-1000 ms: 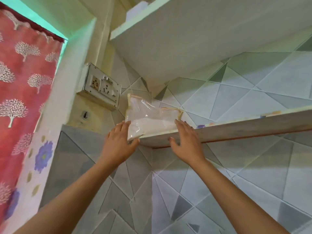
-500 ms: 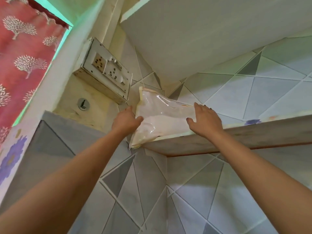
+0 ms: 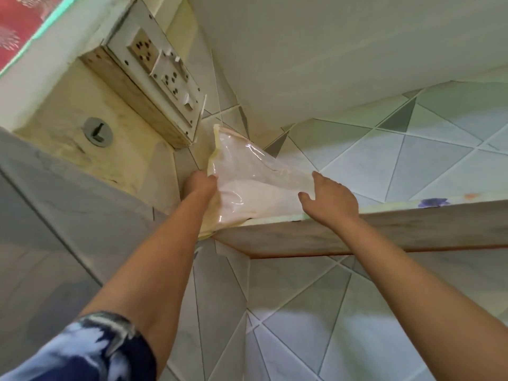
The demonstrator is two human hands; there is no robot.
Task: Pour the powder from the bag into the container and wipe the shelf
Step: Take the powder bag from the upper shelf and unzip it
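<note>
A clear plastic bag (image 3: 253, 185) with white powder in its lower half leans on the left end of the shelf (image 3: 384, 229), its bottom corner hanging over the shelf's edge. My left hand (image 3: 199, 185) grips the bag's left side. My right hand (image 3: 328, 200) holds the bag's right side, fingers on the bag above the shelf's front edge. No container is in view.
A second, wider shelf (image 3: 330, 50) hangs close overhead. A socket box (image 3: 154, 75) juts from the wall just left of the bag. Tiled wall (image 3: 302, 312) runs below and behind the shelf. A red curtain (image 3: 19, 17) shows at the top left.
The view has tilted and closed in on the shelf corner. Both hands have stayed on the bag, which has slid a little further over the shelf's left edge.
</note>
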